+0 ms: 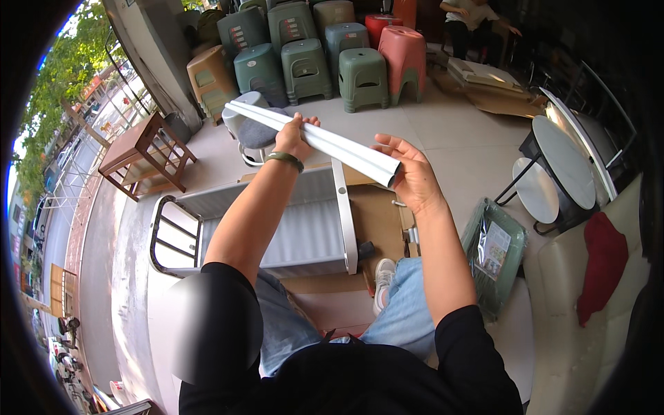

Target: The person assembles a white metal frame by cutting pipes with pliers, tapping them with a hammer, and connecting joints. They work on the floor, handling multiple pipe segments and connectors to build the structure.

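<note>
Labels [294, 32] on stools [304, 69], sheet [492, 249] on green package [512, 257] — illegible.

Counts one grooved white bar [349, 153] at twelve o'clock, one left hand [292, 140] at eleven, one right hand [418, 181] at two. Totals at least ten plastic stools [308, 68] at twelve; one brown table [135, 135] between nine and ten; two round tabletops [564, 159] near three; one red cloth [603, 259] and one green tray [508, 266] between three and four.

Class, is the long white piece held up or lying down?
Held up: left hand around the white piece, right hand at its near end.
</note>
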{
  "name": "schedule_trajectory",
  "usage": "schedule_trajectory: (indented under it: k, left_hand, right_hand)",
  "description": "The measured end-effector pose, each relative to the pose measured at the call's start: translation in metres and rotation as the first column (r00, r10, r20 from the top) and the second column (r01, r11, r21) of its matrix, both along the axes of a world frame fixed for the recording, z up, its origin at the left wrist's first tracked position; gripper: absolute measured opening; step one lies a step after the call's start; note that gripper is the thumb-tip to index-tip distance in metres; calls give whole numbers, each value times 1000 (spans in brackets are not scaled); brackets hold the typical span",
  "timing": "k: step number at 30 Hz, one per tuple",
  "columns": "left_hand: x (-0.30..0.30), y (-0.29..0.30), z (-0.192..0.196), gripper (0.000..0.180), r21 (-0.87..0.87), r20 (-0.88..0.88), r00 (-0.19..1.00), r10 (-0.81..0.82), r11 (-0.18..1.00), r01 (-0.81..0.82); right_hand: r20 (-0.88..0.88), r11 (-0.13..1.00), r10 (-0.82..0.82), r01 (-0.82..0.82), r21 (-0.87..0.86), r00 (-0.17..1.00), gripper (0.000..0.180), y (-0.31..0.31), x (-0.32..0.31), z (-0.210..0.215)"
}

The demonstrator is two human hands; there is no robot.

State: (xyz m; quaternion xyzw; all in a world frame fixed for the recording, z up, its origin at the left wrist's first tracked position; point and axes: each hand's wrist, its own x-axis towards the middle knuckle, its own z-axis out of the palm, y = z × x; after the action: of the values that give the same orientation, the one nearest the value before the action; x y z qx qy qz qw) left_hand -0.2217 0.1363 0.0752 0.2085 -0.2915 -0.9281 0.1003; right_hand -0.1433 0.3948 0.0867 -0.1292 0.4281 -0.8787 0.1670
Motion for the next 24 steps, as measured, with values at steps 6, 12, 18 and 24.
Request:
schedule_trajectory:
  k: [6, 12, 18, 24]
  left_hand:
    - [26, -24, -35, 22, 24, -16, 995, 96, 995, -96]
    - [67, -19, -73, 20, 108, 68, 975, 211, 970, -217]
    - [114, -36, -128, 39, 88, 147, 950, 275, 953, -289]
    - [129, -45, -190, 39, -14, 271, 857, 437, 892, -451]
  right_hand:
    - [-267, 988, 130, -146, -40, 955, 44, -8, 20, -2]
    - [-360, 965, -58, 144, 217, 931, 32, -43, 31, -7]
    - [-418, 952, -242, 296, 70, 876, 20, -48, 25, -16]
    - [-472, 926, -287, 367, 85, 834, 21, -51, 35, -9]
